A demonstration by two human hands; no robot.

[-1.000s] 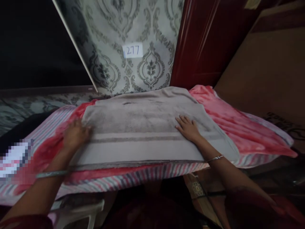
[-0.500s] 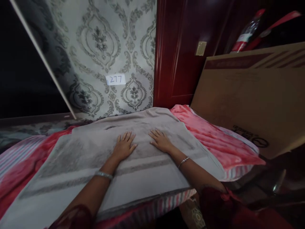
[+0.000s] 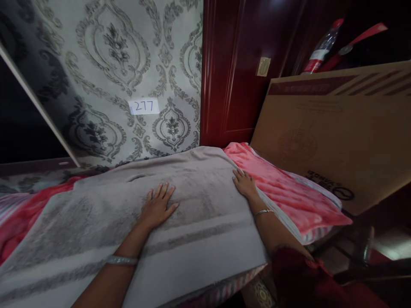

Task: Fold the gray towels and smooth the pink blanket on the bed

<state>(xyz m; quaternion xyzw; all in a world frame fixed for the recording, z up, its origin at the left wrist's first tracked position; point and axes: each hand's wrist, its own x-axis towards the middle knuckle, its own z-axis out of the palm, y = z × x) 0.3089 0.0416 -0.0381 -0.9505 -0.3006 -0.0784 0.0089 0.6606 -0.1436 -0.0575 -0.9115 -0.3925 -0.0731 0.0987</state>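
A grey fleecy cloth (image 3: pixel 199 192), with darker bands across it, lies spread over a pink blanket (image 3: pixel 279 184). My left hand (image 3: pixel 158 206) rests flat near the middle of the grey cloth, fingers spread. Near the cloth's right edge, my right hand (image 3: pixel 245 183) lies palm down with its fingers stretched out, close to where the pink blanket shows. Neither hand grips anything. A small fold runs along the cloth's far part, and its surface looks mostly smooth.
A large cardboard box (image 3: pixel 346 132) stands at the right, with a plastic bottle (image 3: pixel 323 48) behind its top edge. Patterned wallpaper (image 3: pixel 112 51) bears a paper label (image 3: pixel 144 106) reading 277. A dark screen (image 3: pixel 25 115) is at the left, a red door (image 3: pixel 233 72) behind.
My right hand has slid right across the grey cloth to its edge. My left hand stays flat on the cloth, now farther from the right one. The view has shifted slightly right.
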